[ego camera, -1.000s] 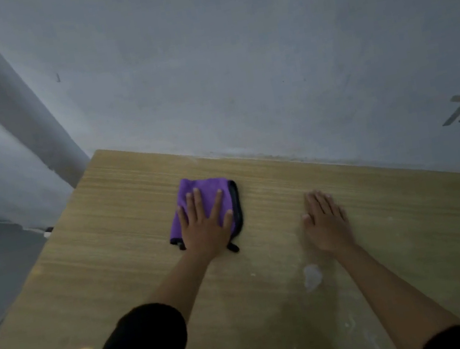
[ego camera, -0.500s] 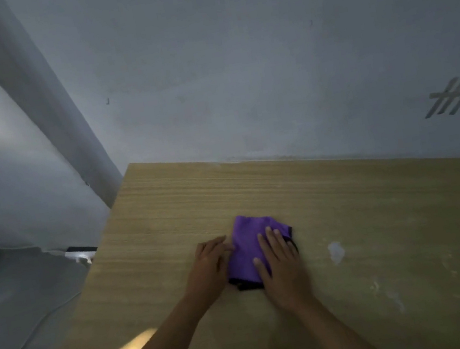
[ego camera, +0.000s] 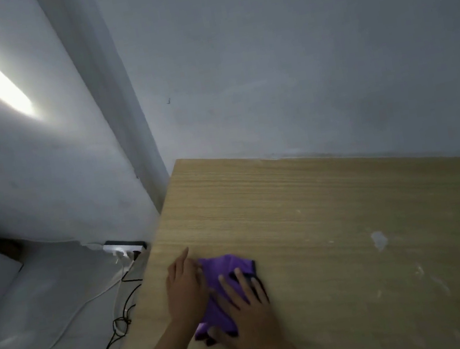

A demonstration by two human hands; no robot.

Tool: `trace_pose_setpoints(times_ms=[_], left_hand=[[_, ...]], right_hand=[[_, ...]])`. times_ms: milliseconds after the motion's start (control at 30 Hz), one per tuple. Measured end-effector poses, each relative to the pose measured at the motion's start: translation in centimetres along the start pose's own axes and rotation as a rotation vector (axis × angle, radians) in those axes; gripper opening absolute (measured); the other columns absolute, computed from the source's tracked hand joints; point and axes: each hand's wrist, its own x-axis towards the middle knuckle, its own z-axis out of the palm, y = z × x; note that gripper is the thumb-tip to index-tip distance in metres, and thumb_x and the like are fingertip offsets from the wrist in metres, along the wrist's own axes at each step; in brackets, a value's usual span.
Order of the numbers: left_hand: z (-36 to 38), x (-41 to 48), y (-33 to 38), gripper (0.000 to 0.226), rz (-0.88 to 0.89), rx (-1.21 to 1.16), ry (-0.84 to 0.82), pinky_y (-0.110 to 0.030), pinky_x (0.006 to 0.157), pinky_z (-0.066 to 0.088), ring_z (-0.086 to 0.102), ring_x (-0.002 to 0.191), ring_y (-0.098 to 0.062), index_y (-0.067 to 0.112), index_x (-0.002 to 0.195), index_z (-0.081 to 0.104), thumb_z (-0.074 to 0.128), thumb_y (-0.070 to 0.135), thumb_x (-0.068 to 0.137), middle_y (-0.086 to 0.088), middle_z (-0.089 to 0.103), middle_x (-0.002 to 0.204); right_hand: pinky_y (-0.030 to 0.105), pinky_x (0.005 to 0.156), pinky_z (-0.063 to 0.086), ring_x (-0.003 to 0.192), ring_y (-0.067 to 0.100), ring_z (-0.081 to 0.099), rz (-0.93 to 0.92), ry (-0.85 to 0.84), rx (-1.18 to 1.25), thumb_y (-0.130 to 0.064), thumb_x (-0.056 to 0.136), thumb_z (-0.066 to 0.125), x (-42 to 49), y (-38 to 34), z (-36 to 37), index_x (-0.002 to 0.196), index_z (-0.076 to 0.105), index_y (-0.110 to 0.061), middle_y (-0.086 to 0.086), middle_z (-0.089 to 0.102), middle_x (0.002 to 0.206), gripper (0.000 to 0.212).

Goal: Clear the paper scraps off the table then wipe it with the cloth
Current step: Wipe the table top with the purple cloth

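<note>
A folded purple cloth (ego camera: 219, 273) with a dark edge lies on the wooden table (ego camera: 336, 217) near its left edge. My left hand (ego camera: 186, 291) lies flat on the table with its fingers against the cloth's left side. My right hand (ego camera: 245, 311) presses flat on top of the cloth with its fingers spread. A small white paper scrap (ego camera: 379, 240) sits on the table to the right of the cloth. Pale smears (ego camera: 431, 277) mark the wood further right.
The table stands against a grey wall (ego camera: 294, 57) at the back. Left of the table, a white power strip (ego camera: 123, 247) and several cables (ego camera: 116, 321) lie on the grey floor. A pillar (ego camera: 107, 103) rises at the table's back left corner.
My right hand moved from the bare table onto the cloth, and my left hand shifted off it to its left side. Both hands and the cloth have drawn nearer to the left edge.
</note>
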Motion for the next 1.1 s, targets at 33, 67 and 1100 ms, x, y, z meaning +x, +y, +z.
trace_pose_setpoints(times_ms=[33, 67, 1100], left_hand=[[-0.5, -0.1, -0.6, 0.045, -0.027, -0.004, 0.007, -0.045, 0.093, 0.042, 0.048, 0.118, -0.034, 0.01, 0.094, 0.06, 0.025, 0.033, 0.078, -0.011, 0.052, 0.134], [-1.0, -0.2, -1.2, 0.044, -0.047, -0.008, 0.016, -0.045, 0.094, 0.042, 0.047, 0.119, -0.032, 0.011, 0.095, 0.06, 0.026, 0.033, 0.077, -0.009, 0.052, 0.134], [-2.8, 2.9, -3.0, 0.017, -0.201, -0.293, -0.045, -0.03, 0.065, 0.04, 0.05, 0.07, -0.018, 0.018, 0.079, 0.045, 0.059, 0.027, 0.085, 0.003, 0.051, 0.071]], right_hand=[[0.041, 0.11, 0.015, 0.143, 0.021, 0.014, -0.052, 0.022, -0.011, -0.07, 0.086, 0.031, 0.3, 0.8, 0.2, 0.14, 0.031, -0.04, -0.01, 0.03, 0.151, 0.062], [0.038, 0.111, 0.013, 0.143, 0.018, 0.012, -0.084, 0.039, -0.02, -0.069, 0.086, 0.033, 0.9, 1.9, 0.1, 0.14, 0.031, -0.041, -0.012, 0.032, 0.15, 0.06], [0.037, 0.102, 0.035, 0.121, 0.026, 0.04, 0.602, 0.097, 0.449, -0.03, 0.087, 0.058, 8.2, -1.0, -2.8, 0.137, 0.037, -0.016, 0.01, 0.046, 0.129, 0.056]])
